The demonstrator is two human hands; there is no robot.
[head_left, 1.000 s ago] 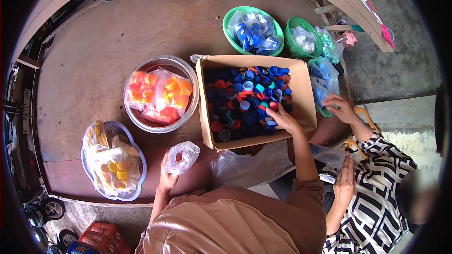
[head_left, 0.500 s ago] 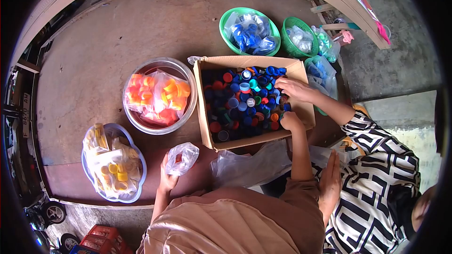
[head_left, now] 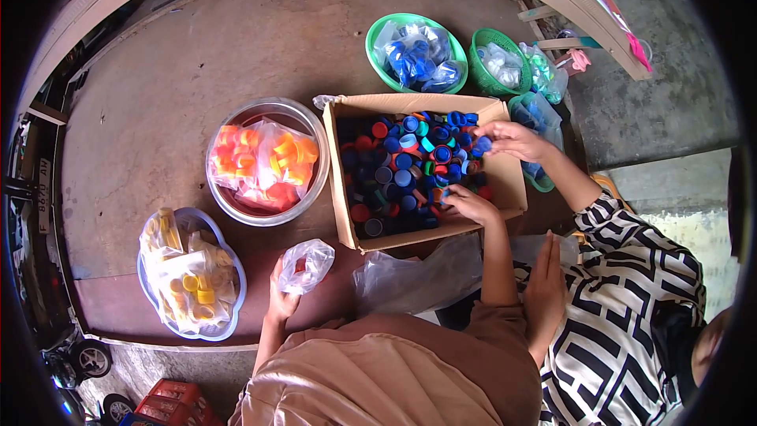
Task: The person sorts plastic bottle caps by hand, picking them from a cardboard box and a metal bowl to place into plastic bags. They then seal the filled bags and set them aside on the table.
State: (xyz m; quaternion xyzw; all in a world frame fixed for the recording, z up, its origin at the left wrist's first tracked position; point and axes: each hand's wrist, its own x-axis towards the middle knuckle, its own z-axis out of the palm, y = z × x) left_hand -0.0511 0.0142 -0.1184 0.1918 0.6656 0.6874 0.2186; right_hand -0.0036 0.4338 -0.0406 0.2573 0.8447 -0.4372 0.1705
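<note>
My left hand [head_left: 281,300] is closed around a clear plastic bag [head_left: 309,264] with something red inside, just in front of the cardboard box. The box [head_left: 341,197] is filled with loose bottle caps [head_left: 404,162], mostly blue, with some red, teal and orange ones. Over the box's near right part, my right hand [head_left: 475,207] pinches a small blue bottle cap [head_left: 446,195] at its fingertips. A co-worker's hand [head_left: 516,142] holds another blue cap [head_left: 482,144] at the box's right side.
A metal bowl [head_left: 322,181] holds bagged orange and red caps. To its lower left, a pale blue basket [head_left: 236,300] carries bagged yellow caps. Green baskets [head_left: 371,55] with bagged caps stand behind the box. The co-worker's other hand [head_left: 546,296] is beside my right arm, near a plastic sheet [head_left: 418,272].
My right hand has moved left and slightly up inside the box, and a blue cap now shows at its fingertips. The co-worker's hand has drawn right with a blue cap. My left hand stays put.
</note>
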